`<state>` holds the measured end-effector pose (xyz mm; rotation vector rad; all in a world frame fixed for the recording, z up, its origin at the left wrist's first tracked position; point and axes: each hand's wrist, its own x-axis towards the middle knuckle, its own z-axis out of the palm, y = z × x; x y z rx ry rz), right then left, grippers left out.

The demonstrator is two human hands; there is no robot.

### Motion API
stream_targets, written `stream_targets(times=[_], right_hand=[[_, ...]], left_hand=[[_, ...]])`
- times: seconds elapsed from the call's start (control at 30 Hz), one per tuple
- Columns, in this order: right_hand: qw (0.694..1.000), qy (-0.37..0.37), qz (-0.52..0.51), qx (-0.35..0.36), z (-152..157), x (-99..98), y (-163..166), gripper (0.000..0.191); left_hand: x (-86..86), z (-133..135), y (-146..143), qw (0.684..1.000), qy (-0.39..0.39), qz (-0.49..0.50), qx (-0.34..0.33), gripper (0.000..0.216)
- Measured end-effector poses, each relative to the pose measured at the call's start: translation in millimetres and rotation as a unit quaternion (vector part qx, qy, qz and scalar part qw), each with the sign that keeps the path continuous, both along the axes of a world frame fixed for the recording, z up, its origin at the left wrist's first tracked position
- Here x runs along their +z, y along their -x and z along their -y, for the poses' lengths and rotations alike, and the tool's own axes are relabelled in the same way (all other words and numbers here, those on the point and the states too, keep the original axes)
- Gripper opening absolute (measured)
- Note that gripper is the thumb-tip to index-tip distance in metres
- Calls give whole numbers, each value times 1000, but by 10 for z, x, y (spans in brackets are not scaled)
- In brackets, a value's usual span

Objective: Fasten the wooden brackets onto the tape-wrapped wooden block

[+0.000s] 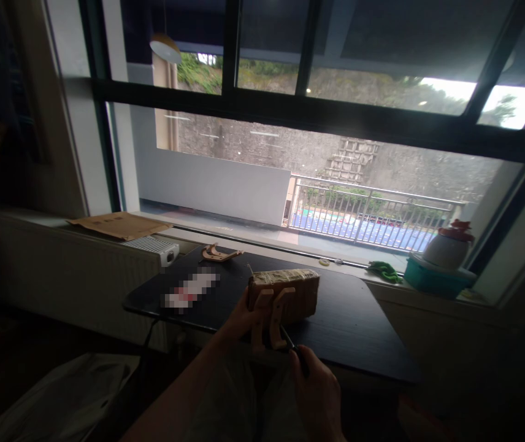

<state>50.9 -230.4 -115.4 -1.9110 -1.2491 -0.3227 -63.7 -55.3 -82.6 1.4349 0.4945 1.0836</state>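
Note:
My left hand point(238, 324) grips a pale wooden piece with curved arms point(277, 322) near the table's front edge. Its two bent arms stand side by side, with small dark holes or screws in them. Directly behind it, touching or very close, is a brown block-like package point(302, 299) with what looks like clear tape over its top. My right hand point(316, 387) is closed round the dark handle of a screwdriver-like tool point(287, 337). The tool's thin shaft points up and left to the wooden piece; its tip is hidden.
The dark table point(349, 325) bears another curved wooden piece point(220, 252) at the back left and a blurred-out white and red item point(191, 290). On the sill are a brown envelope point(122, 224), a green cloth-like thing point(383, 271) and a teal box point(435, 276).

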Motion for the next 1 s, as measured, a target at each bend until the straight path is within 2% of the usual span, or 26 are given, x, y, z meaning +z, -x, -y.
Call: stream_targets(times=[0.33,0.5,0.53,0.6,0.67,0.7,0.8,1.0], right_hand=[[1000,21,-3,21,5,10,-21,18],[997,74,-33,5,29,20,-15,23],[995,91,-46,3,34,35,-9,24],[991,117,-66,-5,41,68,4,25],[989,127,-77,-12,44,96,14,27],[988,130,-80,-13,43,106,16,27],[986,141,-92,-3,35,113,7,28],[984,146,-99,23,0,95,-46,28]], left_hand=[[-9,-20,-22,1000,-5,-5,-9,71],[-2,66,144,993,-50,-105,-36,68],[3,118,216,988,-84,-130,-20,70],[22,266,368,965,-169,-181,90,70],[57,452,482,928,-233,-233,174,44],[78,547,510,914,-257,-255,181,31],[134,771,468,895,-307,-301,115,24],[173,901,233,854,-346,-389,18,41]])
